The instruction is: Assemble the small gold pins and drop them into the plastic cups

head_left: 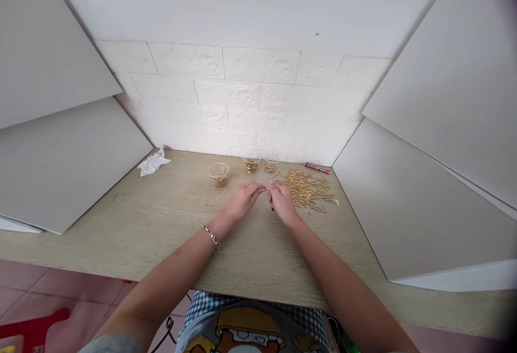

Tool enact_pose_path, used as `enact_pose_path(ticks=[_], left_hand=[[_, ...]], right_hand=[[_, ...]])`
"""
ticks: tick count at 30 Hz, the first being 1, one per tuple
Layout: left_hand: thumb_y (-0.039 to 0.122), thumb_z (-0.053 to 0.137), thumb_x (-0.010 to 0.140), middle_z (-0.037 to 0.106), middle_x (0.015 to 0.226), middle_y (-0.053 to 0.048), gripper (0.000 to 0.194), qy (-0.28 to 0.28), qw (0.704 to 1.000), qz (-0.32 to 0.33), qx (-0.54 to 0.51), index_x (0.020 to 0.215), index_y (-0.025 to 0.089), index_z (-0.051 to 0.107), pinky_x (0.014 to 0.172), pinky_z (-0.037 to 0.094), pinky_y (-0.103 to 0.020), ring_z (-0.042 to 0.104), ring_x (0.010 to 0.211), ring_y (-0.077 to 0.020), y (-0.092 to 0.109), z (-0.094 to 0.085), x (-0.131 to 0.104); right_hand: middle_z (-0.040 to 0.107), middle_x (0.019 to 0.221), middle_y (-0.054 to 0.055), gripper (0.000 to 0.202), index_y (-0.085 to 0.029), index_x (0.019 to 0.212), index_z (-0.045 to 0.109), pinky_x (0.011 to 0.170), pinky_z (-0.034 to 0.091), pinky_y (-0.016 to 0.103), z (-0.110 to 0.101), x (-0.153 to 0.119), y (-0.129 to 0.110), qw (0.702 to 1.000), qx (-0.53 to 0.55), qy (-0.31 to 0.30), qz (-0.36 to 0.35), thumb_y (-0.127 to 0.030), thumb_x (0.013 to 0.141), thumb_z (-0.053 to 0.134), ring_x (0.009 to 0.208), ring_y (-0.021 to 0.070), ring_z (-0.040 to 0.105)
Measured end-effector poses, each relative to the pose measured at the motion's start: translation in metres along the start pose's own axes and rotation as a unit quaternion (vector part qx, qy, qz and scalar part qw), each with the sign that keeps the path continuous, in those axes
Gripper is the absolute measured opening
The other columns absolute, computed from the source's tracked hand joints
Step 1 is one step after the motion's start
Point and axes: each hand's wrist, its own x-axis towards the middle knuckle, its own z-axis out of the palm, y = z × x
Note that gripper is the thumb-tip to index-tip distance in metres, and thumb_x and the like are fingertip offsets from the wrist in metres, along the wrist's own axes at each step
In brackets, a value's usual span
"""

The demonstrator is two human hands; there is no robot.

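Note:
My left hand (243, 200), with a silver bracelet on its wrist, is pinched closed near the middle of the table. Its fingertips almost meet those of my right hand (280, 201), which is also closed, with a dark tip showing below its fingers. Something thin and small lies between the two hands, too small to name. Just right of my right hand, many gold-coloured sticks (305, 189) lie in a loose pile. Behind my hands stand three clear cups with small gold pieces: one on the left (218, 175), one in the middle (251, 164) and one on the right (270, 166).
The wooden table (161, 224) meets a white brick-patterned wall. A crumpled white tissue (154, 163) lies at the back left, a red tube (317, 168) at the back right. Grey panels lean at the left (72, 164) and right (428, 202). A red stool (36, 331) stands below.

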Motion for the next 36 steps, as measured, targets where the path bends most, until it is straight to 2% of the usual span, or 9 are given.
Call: enact_pose_path(ticks=[2, 4, 6, 8, 14, 18, 24, 30, 36], left_hand=[[0.027, 0.050, 0.082, 0.065, 0.081, -0.007, 0.017, 0.020, 1.000, 0.007, 0.018, 0.082, 0.020, 0.066, 0.075, 0.043, -0.028, 0.058, 0.077, -0.0165, -0.002, -0.004, 0.001], [0.027, 0.050, 0.082, 0.066, 0.081, -0.006, 0.017, 0.049, 0.998, 0.019, 0.043, 0.082, 0.020, 0.066, 0.073, 0.044, -0.028, 0.059, 0.076, -0.0159, -0.007, -0.008, 0.003], [0.027, 0.051, 0.083, 0.067, 0.080, -0.005, 0.017, 0.072, 0.994, 0.038, 0.071, 0.082, 0.019, 0.065, 0.071, 0.046, -0.027, 0.060, 0.075, -0.0150, -0.012, -0.011, 0.005], [0.026, 0.051, 0.083, 0.067, 0.079, -0.004, 0.016, 0.079, 0.991, 0.057, 0.095, 0.082, 0.018, 0.065, 0.070, 0.047, -0.026, 0.060, 0.073, -0.0138, -0.016, -0.012, 0.006], [0.025, 0.052, 0.082, 0.068, 0.077, -0.003, 0.015, 0.069, 0.987, 0.086, 0.118, 0.080, 0.017, 0.065, 0.066, 0.047, -0.024, 0.061, 0.070, -0.0126, -0.014, -0.009, 0.005], [0.025, 0.051, 0.083, 0.067, 0.075, -0.003, 0.015, 0.059, 0.988, 0.085, 0.117, 0.080, 0.018, 0.065, 0.066, 0.047, -0.023, 0.061, 0.069, -0.0121, -0.009, -0.007, 0.003], [0.025, 0.050, 0.084, 0.067, 0.077, -0.003, 0.017, 0.057, 0.987, 0.091, 0.121, 0.081, 0.017, 0.064, 0.066, 0.047, -0.023, 0.061, 0.070, -0.0121, -0.007, -0.006, 0.001], [0.021, 0.050, 0.083, 0.066, 0.078, -0.004, 0.014, 0.042, 0.984, 0.111, 0.130, 0.082, 0.016, 0.063, 0.067, 0.047, -0.023, 0.061, 0.072, -0.0123, -0.007, -0.006, 0.001], [0.022, 0.050, 0.083, 0.066, 0.078, -0.003, 0.015, 0.012, 0.988, 0.111, 0.107, 0.082, 0.016, 0.063, 0.065, 0.047, -0.022, 0.061, 0.070, -0.0114, -0.007, -0.007, 0.002]], right_hand=[[0.044, 0.042, -0.001, 0.057, -0.017, 0.054, 0.051, 0.040, 0.033, 0.024, -0.001, 0.001, 0.001, 0.999, 0.036, -0.009, 0.014, -0.059, 0.083, 0.025, 0.035, 0.0090, 0.038], [0.052, 0.054, 0.000, 0.047, -0.016, 0.073, 0.058, 0.041, 0.035, 0.022, -0.003, 0.003, 0.002, 0.998, 0.055, -0.006, 0.000, -0.057, 0.081, 0.037, 0.041, 0.0092, 0.044], [0.056, 0.064, 0.000, 0.037, -0.017, 0.088, 0.059, 0.045, 0.039, 0.022, -0.004, 0.005, 0.003, 0.998, 0.051, 0.006, -0.025, -0.051, 0.075, 0.051, 0.048, 0.0097, 0.047], [0.057, 0.069, 0.000, 0.034, -0.018, 0.091, 0.060, 0.048, 0.041, 0.023, -0.005, 0.007, 0.003, 0.998, 0.040, 0.019, -0.041, -0.045, 0.072, 0.056, 0.052, 0.0102, 0.048], [0.055, 0.062, -0.001, 0.021, -0.018, 0.079, 0.059, 0.051, 0.040, 0.024, -0.005, 0.006, 0.002, 0.999, -0.001, 0.018, -0.047, -0.037, 0.074, 0.053, 0.051, 0.0112, 0.048], [0.057, 0.071, 0.000, 0.019, -0.019, 0.079, 0.051, 0.053, 0.038, 0.024, -0.003, 0.004, 0.001, 0.996, -0.023, 0.011, -0.082, -0.035, 0.080, 0.043, 0.053, 0.0105, 0.048], [0.045, 0.059, -0.002, 0.023, -0.020, 0.067, 0.044, 0.055, 0.034, 0.024, -0.004, 0.001, -0.003, 0.988, -0.098, -0.002, -0.116, -0.034, 0.083, 0.037, 0.056, 0.0119, 0.043], [0.040, 0.049, -0.004, 0.032, -0.021, 0.060, 0.037, 0.051, 0.032, 0.024, 0.001, 0.003, 0.005, 0.997, -0.046, -0.013, -0.060, -0.041, 0.084, 0.035, 0.048, 0.0115, 0.040], [0.035, 0.036, -0.005, 0.049, -0.021, 0.048, 0.037, 0.043, 0.033, 0.025, 0.002, 0.002, 0.003, 0.999, 0.023, -0.028, 0.014, -0.056, 0.082, 0.035, 0.034, 0.0094, 0.036]])
